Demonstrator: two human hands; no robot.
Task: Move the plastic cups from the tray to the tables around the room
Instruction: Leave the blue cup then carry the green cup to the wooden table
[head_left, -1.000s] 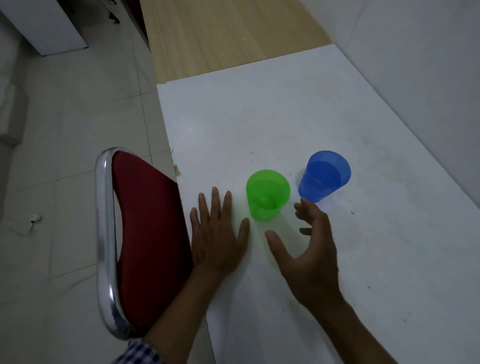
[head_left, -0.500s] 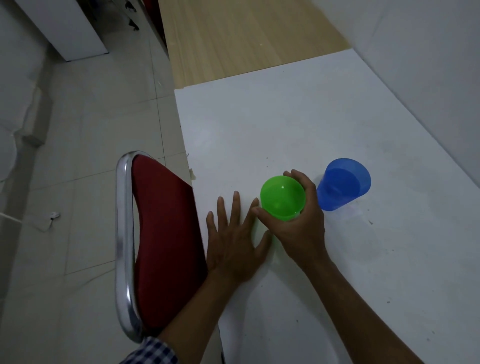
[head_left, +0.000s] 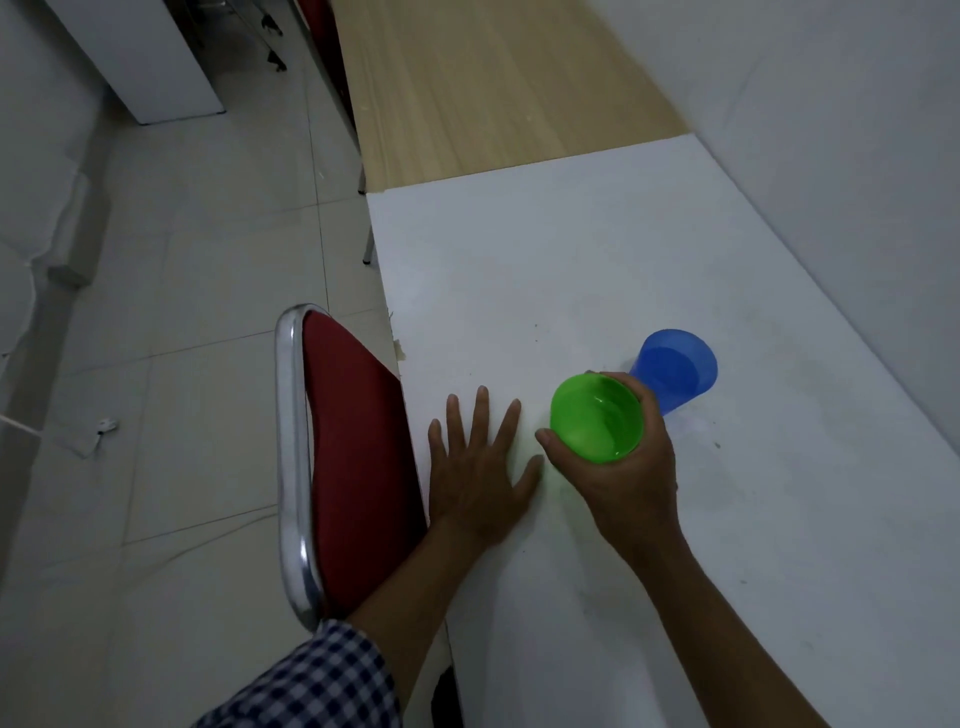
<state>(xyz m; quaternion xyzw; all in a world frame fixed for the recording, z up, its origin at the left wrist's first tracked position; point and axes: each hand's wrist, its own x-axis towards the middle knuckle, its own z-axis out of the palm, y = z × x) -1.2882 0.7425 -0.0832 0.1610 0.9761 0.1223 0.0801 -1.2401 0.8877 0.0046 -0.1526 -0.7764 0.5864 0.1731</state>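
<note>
Green cup (head_left: 596, 425) in right hand (head_left: 626, 475)

blue cup (head_left: 675, 366) beside, far tabletop (head_left: 545, 249) clear

We find no readable text, label, brand, number or sign anywhere here: the green cup (head_left: 596, 425), the blue cup (head_left: 675, 368), the white table (head_left: 571, 270) and the red chair (head_left: 358, 457) all appear unmarked.

The right hand (head_left: 623, 483) grips the green cup (head_left: 596, 425) beside the blue cup (head_left: 675, 368); the left hand (head_left: 478, 467) lies flat on the white table (head_left: 545, 260).
</note>
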